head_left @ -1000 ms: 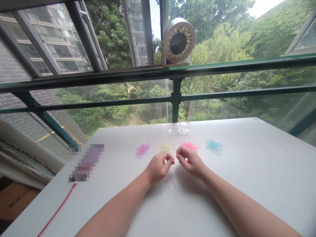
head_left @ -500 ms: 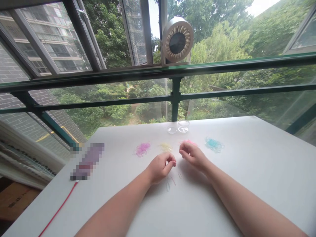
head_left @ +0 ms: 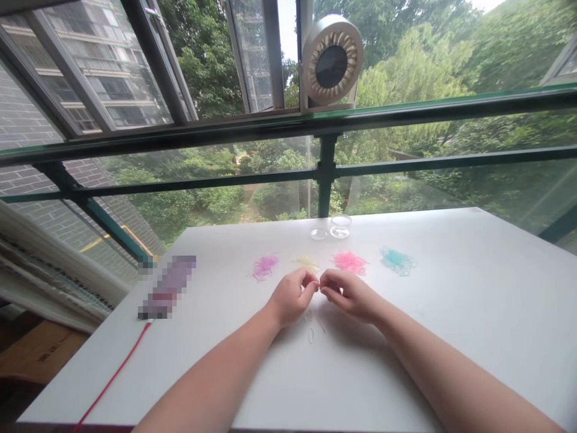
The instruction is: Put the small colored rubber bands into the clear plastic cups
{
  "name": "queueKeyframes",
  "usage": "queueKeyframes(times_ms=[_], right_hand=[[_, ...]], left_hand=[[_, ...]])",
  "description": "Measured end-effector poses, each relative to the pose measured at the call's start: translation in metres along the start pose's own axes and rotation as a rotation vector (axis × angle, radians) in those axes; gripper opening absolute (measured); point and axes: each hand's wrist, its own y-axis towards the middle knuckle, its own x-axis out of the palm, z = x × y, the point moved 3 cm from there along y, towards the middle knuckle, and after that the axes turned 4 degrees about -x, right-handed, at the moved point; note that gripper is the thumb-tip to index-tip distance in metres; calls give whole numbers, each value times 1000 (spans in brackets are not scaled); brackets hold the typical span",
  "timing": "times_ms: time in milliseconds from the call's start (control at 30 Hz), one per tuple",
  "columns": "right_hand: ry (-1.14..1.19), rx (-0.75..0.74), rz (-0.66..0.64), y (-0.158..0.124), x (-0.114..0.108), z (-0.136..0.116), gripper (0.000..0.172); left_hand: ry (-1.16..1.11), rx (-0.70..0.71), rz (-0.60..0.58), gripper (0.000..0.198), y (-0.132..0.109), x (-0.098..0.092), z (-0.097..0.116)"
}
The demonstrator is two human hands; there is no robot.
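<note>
While I watch the head view, the left hand (head_left: 295,296) and right hand (head_left: 349,294) all but meet, fingers pinched together on each, on what I can't tell; loose loops (head_left: 321,325) lie toward the near edge of the table (head_left: 473,270), and purple pile (head_left: 265,267), yellow pile (head_left: 307,263), pink pile (head_left: 350,263), teal pile (head_left: 397,260) line up toward its far edge.

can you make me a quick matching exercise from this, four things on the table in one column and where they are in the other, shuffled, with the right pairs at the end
Things
1. teal pile
2. taller clear container
3. purple pile
4. pink pile

Places
A. leftmost of the four piles
B. just beyond the right hand
C. near the far edge of the table
D. rightmost of the four piles

Pairs: 1-D, 2-C, 3-A, 4-B
</note>
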Motion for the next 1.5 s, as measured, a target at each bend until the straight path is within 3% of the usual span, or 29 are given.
queueKeyframes(times_ms=[200, 400, 567, 667, 767, 833, 1067, 1300, 1500], right_hand=[[89, -5, -61, -1, 4, -7, 6], [58, 14, -41, -1, 4, -5, 5], [82, 1, -97, -3, 5, -13, 7], [58, 16, -87, -2, 5, -13, 7], [35, 39, 11, 0, 0, -7, 5], [37, 45, 90, 1, -4, -2, 5], [21, 84, 294, 3, -19, 10, 9], [-79, -4, 126, 1, -3, 1, 4], [-151, 22, 195, 2, -14, 8, 3]], left_hand=[[18, -59, 146, 17, 4, -8, -6], [-26, 40, 43, 14, 1, -3, -1], [-60, -28, 170, 15, 1, -7, -6], [-100, -1, 68, 14, 1, -6, -5], [-124, 63, -105, 13, -2, -1, 1], [-116, 64, -151, 13, -3, 0, 4], [-120, 50, -140, 16, 1, -5, 1], [-87, 30, -85, 14, 2, -4, -3], [-54, 43, -148, 12, 3, -7, -2]])
